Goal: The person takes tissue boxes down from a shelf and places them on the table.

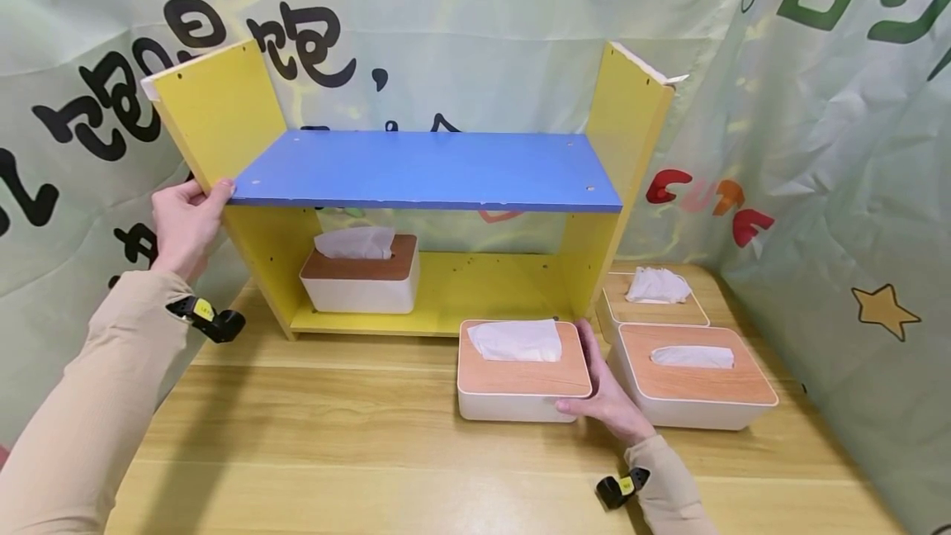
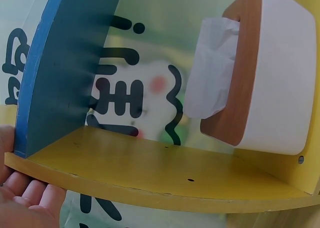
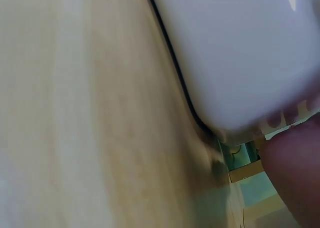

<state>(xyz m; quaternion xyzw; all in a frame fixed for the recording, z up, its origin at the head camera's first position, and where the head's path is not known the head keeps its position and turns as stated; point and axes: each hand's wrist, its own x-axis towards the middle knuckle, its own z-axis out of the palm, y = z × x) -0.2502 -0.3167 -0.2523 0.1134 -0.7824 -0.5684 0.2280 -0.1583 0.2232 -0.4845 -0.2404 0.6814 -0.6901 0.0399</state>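
Note:
My left hand grips the left side panel of a yellow shelf, thumb at the front corner of its blue board. In the left wrist view its fingers curl under the yellow panel edge. My right hand holds the right end of a white tissue box with a wood-look lid, its thumb on the front wall. This box stands in front of the shelf, a tissue showing on top. The right wrist view has the box's white wall close over the wooden table.
Another tissue box with a darker lid sits on the shelf's lower board, at the left. Two more tissue boxes, one in front and one behind, stand right of the shelf. A printed curtain hangs around the table.

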